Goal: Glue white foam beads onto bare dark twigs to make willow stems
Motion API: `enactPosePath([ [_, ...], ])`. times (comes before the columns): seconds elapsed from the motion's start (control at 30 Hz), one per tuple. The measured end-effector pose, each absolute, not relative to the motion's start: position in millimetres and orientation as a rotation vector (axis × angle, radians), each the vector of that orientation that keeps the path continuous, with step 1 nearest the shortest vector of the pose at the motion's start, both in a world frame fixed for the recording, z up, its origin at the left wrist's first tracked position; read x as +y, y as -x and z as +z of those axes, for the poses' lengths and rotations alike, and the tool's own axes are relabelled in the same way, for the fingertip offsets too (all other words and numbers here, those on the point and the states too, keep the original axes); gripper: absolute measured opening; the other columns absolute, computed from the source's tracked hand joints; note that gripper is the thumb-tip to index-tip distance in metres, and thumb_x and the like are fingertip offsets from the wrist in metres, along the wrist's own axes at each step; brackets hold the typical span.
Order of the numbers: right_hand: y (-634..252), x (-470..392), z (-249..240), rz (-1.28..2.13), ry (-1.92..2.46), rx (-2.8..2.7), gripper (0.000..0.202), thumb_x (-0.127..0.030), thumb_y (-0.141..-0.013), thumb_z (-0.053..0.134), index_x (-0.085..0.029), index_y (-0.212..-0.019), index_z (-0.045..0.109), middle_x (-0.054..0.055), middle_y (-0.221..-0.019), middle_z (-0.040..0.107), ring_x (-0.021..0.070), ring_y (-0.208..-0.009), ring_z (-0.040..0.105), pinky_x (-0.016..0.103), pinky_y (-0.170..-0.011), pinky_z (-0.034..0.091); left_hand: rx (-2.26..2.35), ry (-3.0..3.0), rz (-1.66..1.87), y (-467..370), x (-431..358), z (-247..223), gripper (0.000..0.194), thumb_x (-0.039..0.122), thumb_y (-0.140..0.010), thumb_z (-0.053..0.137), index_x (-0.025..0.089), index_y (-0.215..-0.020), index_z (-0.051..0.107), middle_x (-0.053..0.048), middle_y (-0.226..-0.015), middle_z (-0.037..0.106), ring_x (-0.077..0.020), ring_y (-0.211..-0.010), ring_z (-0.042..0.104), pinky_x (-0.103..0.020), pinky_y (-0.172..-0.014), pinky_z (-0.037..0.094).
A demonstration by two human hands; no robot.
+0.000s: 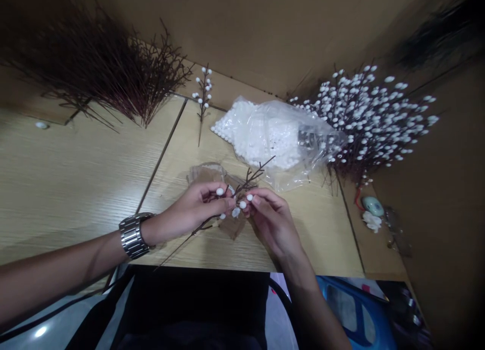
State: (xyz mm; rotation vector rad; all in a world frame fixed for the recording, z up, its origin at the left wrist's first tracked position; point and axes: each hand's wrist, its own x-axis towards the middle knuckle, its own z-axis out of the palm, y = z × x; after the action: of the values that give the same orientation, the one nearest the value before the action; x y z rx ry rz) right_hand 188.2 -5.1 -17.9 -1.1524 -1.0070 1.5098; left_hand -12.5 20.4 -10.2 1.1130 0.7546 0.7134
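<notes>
Twig (249, 180): held by both hands at mid-view over the tabletop (87, 173), tilted, with its bare stem toward the lower left and its forked tip toward the upper right.

Left hand (206, 206): thumb and fingers pinch the twig near its middle, among several white berries. This grip should act as the clamp; firm but light pressure is advisable, since thin side shoots probably bend or snap easily.

Right hand (273, 219): thumb and forefinger close on a white berry (249, 197) beside the twig. Alignment with the shoot should be checked before any pressure is applied; the fingers hide the contact point.

Working room, left to right: the bare-twig bundle (136, 77) stands along the far left. Below it, the broad left stretch of tabletop gives the most elbow room. One berried twig (202, 102) lies beyond the hands. A plastic bag of berries (265, 133) lies just past the forked tip and limits forward travel. The berried bundle (371, 112) crowds the far right. The near edge runs beneath the forearms; the lower stem end reaches it.
</notes>
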Motion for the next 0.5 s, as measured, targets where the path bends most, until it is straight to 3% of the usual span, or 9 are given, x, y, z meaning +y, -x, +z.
enactPosePath([
  [0.2,-191.8,-8.0,-20.7,1.519,1.163,-1.081,0.015,-0.037,-0.084,0.075,-0.026,-0.093,0.072,0.001,-0.083,0.07,0.0161,-0.071,0.063,0.033,-0.068,0.055,0.762,-1.12,0.719,11.8,19.9,-15.3,0.02,0.033,-0.09,0.069,0.017,-0.079,0.065,0.001,-0.078,0.061,-0.0134,-0.076,0.057,-0.026,-0.073,0.045],
  [0.37,-194.6,-8.8,-22.8,1.478,1.128,-1.04,0.013,-0.033,-0.083,0.076,-0.026,-0.094,0.074,0.001,-0.083,0.07,0.0152,-0.072,0.063,0.03,-0.065,0.053,0.767,-1.14,0.734,11.3,19.1,-20.5,0.02,0.036,-0.09,0.07,0.018,-0.081,0.066,0.002,-0.075,0.061,-0.0123,-0.073,0.056,-0.024,-0.07,0.043],
  [0.5,-241.9,-11.4,-22.7,1.118,1.333,-1.176,0.015,-0.036,-0.09,0.067,-0.025,-0.1,0.072,0.002,-0.082,0.07,0.0166,-0.073,0.064,0.032,-0.068,0.054,0.829,-1.138,0.714,11.8,17.8,-16.4,0.021,0.036,-0.088,0.07,0.019,-0.077,0.065,0.003,-0.076,0.061,-0.0122,-0.072,0.056,-0.021,-0.066,0.043],
])
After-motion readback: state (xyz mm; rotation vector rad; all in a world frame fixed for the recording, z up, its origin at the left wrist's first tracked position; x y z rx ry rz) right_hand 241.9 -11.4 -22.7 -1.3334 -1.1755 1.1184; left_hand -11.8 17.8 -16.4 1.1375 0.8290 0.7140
